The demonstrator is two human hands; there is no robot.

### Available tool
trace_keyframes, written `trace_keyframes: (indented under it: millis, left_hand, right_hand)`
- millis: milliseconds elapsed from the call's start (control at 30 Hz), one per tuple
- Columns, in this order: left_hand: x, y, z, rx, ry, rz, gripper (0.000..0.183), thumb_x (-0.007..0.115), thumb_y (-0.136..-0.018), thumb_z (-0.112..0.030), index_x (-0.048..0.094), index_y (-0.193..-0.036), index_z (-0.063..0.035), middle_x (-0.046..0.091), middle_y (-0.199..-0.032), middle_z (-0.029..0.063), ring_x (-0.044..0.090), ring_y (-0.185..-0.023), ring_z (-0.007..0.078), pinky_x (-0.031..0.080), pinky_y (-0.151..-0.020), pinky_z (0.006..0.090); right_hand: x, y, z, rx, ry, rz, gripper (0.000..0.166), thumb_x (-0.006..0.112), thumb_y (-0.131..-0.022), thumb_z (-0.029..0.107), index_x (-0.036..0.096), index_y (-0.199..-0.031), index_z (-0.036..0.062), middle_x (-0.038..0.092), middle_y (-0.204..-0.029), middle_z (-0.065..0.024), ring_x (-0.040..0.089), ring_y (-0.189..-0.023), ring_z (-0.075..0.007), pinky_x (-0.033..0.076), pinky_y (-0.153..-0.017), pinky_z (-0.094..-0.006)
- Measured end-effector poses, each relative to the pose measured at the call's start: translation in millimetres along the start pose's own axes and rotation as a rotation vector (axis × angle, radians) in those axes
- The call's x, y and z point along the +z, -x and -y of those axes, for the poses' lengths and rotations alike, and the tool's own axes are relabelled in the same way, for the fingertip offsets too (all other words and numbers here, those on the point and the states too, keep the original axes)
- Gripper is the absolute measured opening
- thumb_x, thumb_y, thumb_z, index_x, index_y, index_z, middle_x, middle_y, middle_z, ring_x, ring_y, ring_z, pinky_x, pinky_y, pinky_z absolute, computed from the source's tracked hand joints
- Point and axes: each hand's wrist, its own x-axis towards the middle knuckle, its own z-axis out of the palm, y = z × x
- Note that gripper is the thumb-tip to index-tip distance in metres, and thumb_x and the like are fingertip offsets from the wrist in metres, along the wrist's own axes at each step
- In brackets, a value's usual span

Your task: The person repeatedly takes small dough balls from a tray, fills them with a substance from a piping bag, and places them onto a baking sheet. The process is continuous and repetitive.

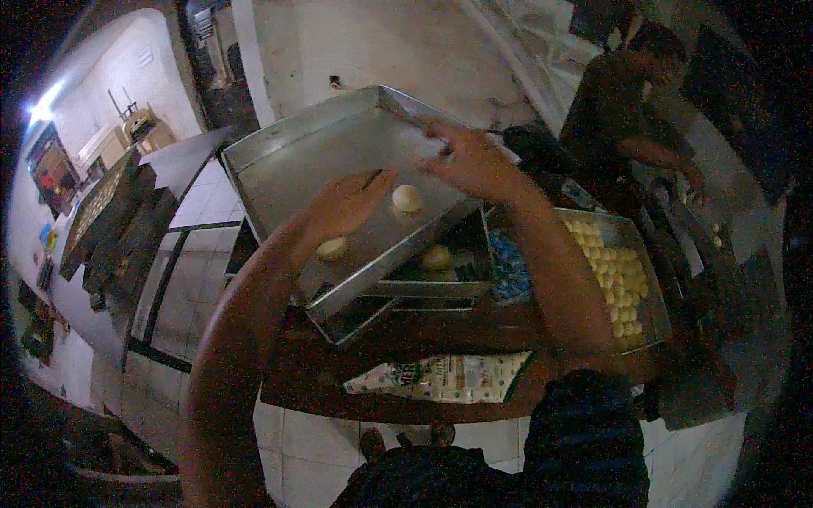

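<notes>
A deep rectangular metal tray (298,159) lies tilted in front of me. My left hand (349,200) reaches over it with fingers stretched out, beside a pale dough ball (406,199) on the tray floor. A second dough ball (331,247) lies under my left wrist, near the tray's front edge. Over the tray's right side is my right hand (467,159), its fingers spread and bent; I see nothing held in it. Another dough ball (437,257) shows below the front rim, inside a darker tray (438,289) underneath.
At the right stands a metal tray (657,317) with rows of dough balls (610,273). A blue patterned bag (510,267) sits between the trays. A printed plastic packet (444,378) lies on the table's front edge. Another person (610,101) works at upper right. Dark trays (127,235) are stacked left.
</notes>
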Motion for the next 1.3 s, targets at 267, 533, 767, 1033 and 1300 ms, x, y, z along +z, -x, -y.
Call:
trace_keyframes:
  millis: [267, 533, 767, 1033, 1300]
  left_hand:
    - [38.9, -15.1, 1.9, 0.062, -0.527, 0.162, 0.044, 0.045, -0.091, -0.034, 0.048, -0.125, -0.0071, 0.047, -0.128, 0.0167, 0.047, -0.117, 0.0298, 0.038, -0.095, 0.0395]
    - [38.5, -25.4, -16.0, 0.434, -0.572, -0.46, 0.043, 0.044, -0.092, -0.034, 0.049, -0.125, -0.0079, 0.048, -0.128, 0.0157, 0.046, -0.118, 0.0282, 0.038, -0.095, 0.038]
    - [48.0, 102.7, -66.6, 0.262, 0.194, -0.353, 0.04, 0.054, -0.087, -0.026, 0.05, -0.123, -0.01, 0.051, -0.122, 0.015, 0.05, -0.11, 0.0268, 0.039, -0.093, 0.0363]
    - [114.0, 187.8, -40.9, 0.225, 0.186, 0.06, 0.053, 0.064, -0.079, -0.02, 0.044, -0.127, -0.011, 0.05, -0.122, 0.0163, 0.053, -0.105, 0.0302, 0.038, -0.094, 0.039]
    - [157.7, 244.4, 24.2, -0.026, 0.586, 0.021, 0.033, 0.053, -0.088, -0.019, 0.048, -0.115, -0.001, 0.05, -0.12, 0.0143, 0.054, -0.103, 0.0265, 0.041, -0.09, 0.0357]
  right_hand:
    - [-77.8, 202.7, -114.5, 0.372, 0.143, -0.51, 0.028, 0.057, -0.087, 0.018, 0.058, -0.112, 0.0064, 0.063, -0.101, -0.0099, 0.06, -0.091, -0.0193, 0.047, -0.08, -0.0318]
    - [4.6, 317.4, -277.6, 0.332, 0.516, -0.171, 0.026, 0.062, -0.077, 0.014, 0.06, -0.101, 0.0071, 0.059, -0.095, -0.0132, 0.057, -0.091, -0.0297, 0.047, -0.076, -0.0381]
    - [1.6, 304.1, -250.5, 0.666, 0.321, -0.227, 0.031, 0.066, -0.071, 0.01, 0.058, -0.1, 0.0042, 0.058, -0.101, -0.0161, 0.056, -0.093, -0.0322, 0.047, -0.078, -0.0384]
    - [-31.2, 242.6, -7.6, 0.365, -0.06, -0.112, 0.057, 0.067, -0.069, 0.002, 0.042, -0.12, 0.0067, 0.056, -0.095, -0.01, 0.057, -0.091, -0.0213, 0.046, -0.078, -0.0325]
    - [75.7, 225.1, 53.2, 0.153, -0.549, 0.474, 0.025, 0.067, -0.077, 0.011, 0.058, -0.1, 0.0045, 0.06, -0.098, -0.0082, 0.058, -0.092, -0.0205, 0.046, -0.078, -0.0336]
